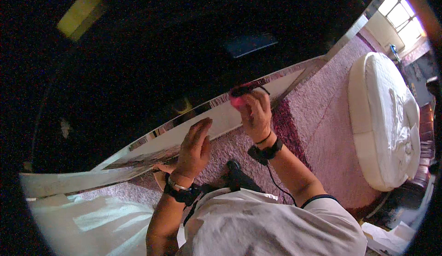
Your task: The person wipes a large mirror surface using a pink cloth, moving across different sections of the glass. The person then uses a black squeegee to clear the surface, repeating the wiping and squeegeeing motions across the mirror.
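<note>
My right hand [256, 114] is closed around a small black device [241, 91] that glows pinkish red near the fingers. A short dark cord curves beside it. The device's exact kind is unclear. It is held at a pale ledge [221, 119], which runs slantwise along a large, very dark area. My left hand [194, 149] hovers over the same ledge to the left, fingers extended and nothing in it. A narrow strip with a striped patch [219, 101] lines the ledge's far edge. Both wrists wear black bands with small units.
Pink-purple carpet [331, 118] covers the floor. On the right lies a thick white rounded cushion or mattress [380, 124]. White cloth [103, 218] spreads at lower left. A bluish panel [252, 45] and a yellow patch [81, 14] show in the darkness. A bright window [400, 14] is at upper right.
</note>
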`<state>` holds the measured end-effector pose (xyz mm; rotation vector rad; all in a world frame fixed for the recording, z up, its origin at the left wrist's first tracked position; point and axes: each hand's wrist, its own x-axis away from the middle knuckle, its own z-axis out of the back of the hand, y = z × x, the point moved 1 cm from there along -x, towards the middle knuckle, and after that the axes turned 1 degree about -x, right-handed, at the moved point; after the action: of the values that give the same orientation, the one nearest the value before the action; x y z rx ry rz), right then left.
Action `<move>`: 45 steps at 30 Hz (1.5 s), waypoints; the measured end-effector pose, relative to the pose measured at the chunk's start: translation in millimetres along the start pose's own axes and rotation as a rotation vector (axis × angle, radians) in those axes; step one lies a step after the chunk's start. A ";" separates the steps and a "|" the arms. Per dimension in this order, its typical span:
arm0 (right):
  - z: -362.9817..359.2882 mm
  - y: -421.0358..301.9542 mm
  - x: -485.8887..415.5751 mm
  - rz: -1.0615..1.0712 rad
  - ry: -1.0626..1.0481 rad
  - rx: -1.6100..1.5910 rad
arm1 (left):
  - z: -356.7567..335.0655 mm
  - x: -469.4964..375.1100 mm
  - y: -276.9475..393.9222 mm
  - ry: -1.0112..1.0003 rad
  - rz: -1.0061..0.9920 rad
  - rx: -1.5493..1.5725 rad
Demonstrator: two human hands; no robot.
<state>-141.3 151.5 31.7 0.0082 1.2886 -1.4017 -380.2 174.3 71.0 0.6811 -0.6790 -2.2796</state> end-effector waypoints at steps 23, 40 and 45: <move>-96.4 -105.2 30.7 0.278 -0.323 0.047 | 43.4 56.4 -45.5 0.342 -0.054 -0.398; -127.3 -120.5 80.2 0.188 -0.592 -0.042 | 51.5 109.6 -65.5 0.258 0.025 -0.525; -131.6 -137.7 69.5 0.386 -0.368 -0.049 | 67.9 123.8 -63.7 0.308 0.059 -0.470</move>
<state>-344.0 152.3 25.9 -0.0317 0.9529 -0.9856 -530.6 147.5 45.9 0.7416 -0.0127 -2.1046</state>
